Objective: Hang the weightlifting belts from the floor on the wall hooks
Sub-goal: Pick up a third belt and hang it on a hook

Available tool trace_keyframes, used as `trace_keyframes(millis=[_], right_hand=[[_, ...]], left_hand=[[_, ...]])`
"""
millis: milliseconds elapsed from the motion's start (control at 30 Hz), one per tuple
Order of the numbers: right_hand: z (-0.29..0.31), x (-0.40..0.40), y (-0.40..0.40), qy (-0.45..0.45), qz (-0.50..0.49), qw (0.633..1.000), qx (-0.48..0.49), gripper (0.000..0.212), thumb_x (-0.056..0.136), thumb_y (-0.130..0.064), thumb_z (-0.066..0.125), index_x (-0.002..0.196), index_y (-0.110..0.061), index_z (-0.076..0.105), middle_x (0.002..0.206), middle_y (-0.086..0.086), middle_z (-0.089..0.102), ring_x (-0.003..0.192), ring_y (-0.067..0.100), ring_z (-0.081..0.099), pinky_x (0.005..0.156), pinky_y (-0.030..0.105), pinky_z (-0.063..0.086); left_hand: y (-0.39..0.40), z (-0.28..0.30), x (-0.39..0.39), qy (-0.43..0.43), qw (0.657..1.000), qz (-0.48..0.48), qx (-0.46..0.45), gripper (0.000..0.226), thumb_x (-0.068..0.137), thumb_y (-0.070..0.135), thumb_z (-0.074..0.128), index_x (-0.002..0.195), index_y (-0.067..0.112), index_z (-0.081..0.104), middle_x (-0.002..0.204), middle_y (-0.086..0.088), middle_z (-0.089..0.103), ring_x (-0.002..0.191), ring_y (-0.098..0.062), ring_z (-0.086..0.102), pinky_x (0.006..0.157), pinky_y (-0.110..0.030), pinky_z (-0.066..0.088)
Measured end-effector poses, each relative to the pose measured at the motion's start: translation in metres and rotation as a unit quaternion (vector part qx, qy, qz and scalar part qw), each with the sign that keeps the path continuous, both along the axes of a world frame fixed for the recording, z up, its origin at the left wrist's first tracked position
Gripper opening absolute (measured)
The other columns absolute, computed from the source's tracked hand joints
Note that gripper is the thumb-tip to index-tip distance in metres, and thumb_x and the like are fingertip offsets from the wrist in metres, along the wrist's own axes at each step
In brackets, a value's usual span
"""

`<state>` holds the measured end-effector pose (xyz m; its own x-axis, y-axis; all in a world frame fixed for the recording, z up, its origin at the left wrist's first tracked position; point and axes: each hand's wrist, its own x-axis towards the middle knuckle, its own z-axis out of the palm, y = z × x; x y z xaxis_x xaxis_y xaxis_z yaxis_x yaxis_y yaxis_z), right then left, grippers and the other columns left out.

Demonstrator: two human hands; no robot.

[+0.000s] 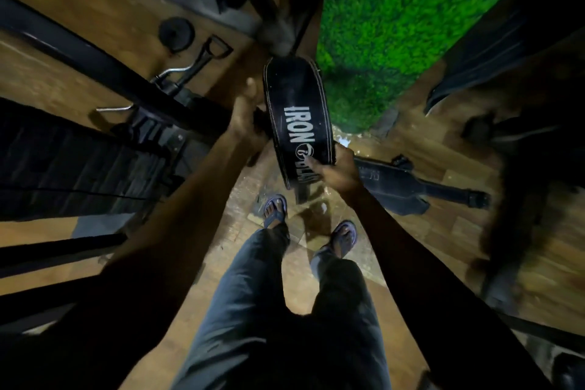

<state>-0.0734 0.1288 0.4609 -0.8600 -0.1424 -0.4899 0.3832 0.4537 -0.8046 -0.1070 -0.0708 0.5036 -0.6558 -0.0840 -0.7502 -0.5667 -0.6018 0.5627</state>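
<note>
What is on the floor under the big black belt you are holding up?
Below the belt, held by the left hand and right hand, is the wooden floor. A second belt lies there to the right. The held belt hides the floor directly beneath.

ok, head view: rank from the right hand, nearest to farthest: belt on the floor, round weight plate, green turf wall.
Measured from the right hand, which grips the held IRON belt:
1. Belt on the floor, just to its right.
2. Green turf wall, above and right.
3. Round weight plate, far upper left, past the left hand.
</note>
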Motion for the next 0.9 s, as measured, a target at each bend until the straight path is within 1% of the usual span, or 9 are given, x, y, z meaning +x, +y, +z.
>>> trace_keyframes(millis=[133, 200, 300, 467, 567, 633, 700, 767, 900], right_hand=[[0.047, -0.012, 0.000, -0.009, 0.009, 0.999, -0.029, 0.050, 0.077, -0.039, 0.086, 0.118, -0.015, 0.068, 0.112, -0.002, 0.075, 0.104, 0.018, 0.071, 0.094, 0.042, 0.059], [0.070, -0.012, 0.002, -0.006, -0.012, 0.998, -0.064, 0.046, 0.081, -0.030, 0.086, 0.118, -0.010, 0.067, 0.112, 0.002, 0.076, 0.104, 0.019, 0.072, 0.096, 0.042, 0.059], [0.095, -0.004, 0.014, -0.015, -0.021, 0.993, -0.111, 0.044, 0.082, -0.015, 0.086, 0.120, -0.006, 0.067, 0.116, 0.007, 0.076, 0.108, 0.019, 0.072, 0.097, 0.036, 0.058], [0.109, 0.010, 0.026, -0.046, 0.011, 0.993, -0.112, 0.041, 0.078, 0.008, 0.082, 0.115, 0.007, 0.064, 0.109, 0.013, 0.074, 0.093, 0.021, 0.072, 0.081, 0.028, 0.061], [0.098, 0.009, 0.022, -0.024, 0.055, 0.997, -0.049, 0.037, 0.076, 0.022, 0.073, 0.105, 0.000, 0.066, 0.101, 0.009, 0.072, 0.092, 0.021, 0.068, 0.079, 0.029, 0.058], [0.087, 0.009, 0.023, -0.010, 0.097, 0.995, -0.009, 0.032, 0.078, 0.016, 0.073, 0.099, -0.008, 0.070, 0.105, 0.008, 0.073, 0.099, 0.021, 0.067, 0.086, 0.039, 0.056], [0.076, 0.009, 0.027, 0.011, 0.107, 0.994, 0.014, 0.024, 0.078, 0.004, 0.080, 0.094, -0.012, 0.074, 0.103, 0.008, 0.075, 0.099, 0.023, 0.068, 0.083, 0.042, 0.056], [0.072, 0.005, 0.030, 0.035, 0.099, 0.994, 0.022, 0.024, 0.077, -0.001, 0.081, 0.099, -0.008, 0.075, 0.102, 0.008, 0.077, 0.097, 0.022, 0.069, 0.085, 0.043, 0.058], [0.108, -0.005, 0.027, 0.038, 0.097, 0.995, -0.001, 0.026, 0.077, 0.003, 0.078, 0.096, -0.014, 0.074, 0.098, 0.004, 0.075, 0.097, 0.020, 0.068, 0.091, 0.042, 0.059]], left_hand=[[0.035, 0.051, 0.028, 0.034, 0.996, -0.071, 0.040, 0.061, 0.104, 0.057, 0.038, 0.124, 0.006, 0.065, 0.115, -0.015, 0.073, 0.098, -0.028, 0.074, 0.093, -0.042, 0.060], [0.038, 0.076, 0.028, 0.065, 0.995, -0.052, 0.048, 0.064, 0.099, 0.060, 0.046, 0.120, 0.003, 0.068, 0.119, -0.020, 0.072, 0.106, -0.033, 0.072, 0.092, -0.044, 0.060], [0.018, 0.114, 0.011, 0.146, 0.980, 0.042, 0.130, 0.075, 0.094, 0.064, 0.050, 0.124, -0.003, 0.066, 0.130, -0.027, 0.065, 0.124, -0.042, 0.061, 0.106, -0.055, 0.050], [-0.001, 0.182, -0.019, 0.258, 0.937, 0.093, 0.214, 0.077, 0.100, 0.048, 0.053, 0.157, 0.002, 0.031, 0.166, -0.022, 0.025, 0.153, -0.040, 0.027, 0.122, -0.060, 0.027], [-0.011, 0.214, -0.032, 0.301, 0.904, 0.106, 0.284, 0.091, 0.092, 0.045, 0.066, 0.162, 0.011, 0.019, 0.169, -0.012, 0.015, 0.156, -0.032, 0.017, 0.123, -0.058, 0.024], [-0.014, 0.245, -0.034, 0.306, 0.909, 0.111, 0.260, 0.081, 0.092, 0.049, 0.063, 0.152, -0.001, 0.040, 0.154, -0.022, 0.042, 0.148, -0.036, 0.037, 0.120, -0.055, 0.032], [-0.019, 0.268, -0.037, 0.331, 0.907, 0.109, 0.236, 0.064, 0.096, 0.048, 0.052, 0.123, -0.009, 0.062, 0.119, -0.026, 0.065, 0.117, -0.040, 0.062, 0.107, -0.050, 0.047], [-0.023, 0.287, -0.041, 0.346, 0.909, 0.115, 0.202, 0.052, 0.098, 0.039, 0.049, 0.107, -0.009, 0.067, 0.102, -0.026, 0.069, 0.096, -0.040, 0.067, 0.095, -0.048, 0.053], [-0.027, 0.311, -0.046, 0.341, 0.926, 0.100, 0.128, 0.029, 0.094, 0.017, 0.049, 0.102, -0.004, 0.067, 0.094, -0.022, 0.069, 0.087, -0.037, 0.067, 0.092, -0.048, 0.056]])
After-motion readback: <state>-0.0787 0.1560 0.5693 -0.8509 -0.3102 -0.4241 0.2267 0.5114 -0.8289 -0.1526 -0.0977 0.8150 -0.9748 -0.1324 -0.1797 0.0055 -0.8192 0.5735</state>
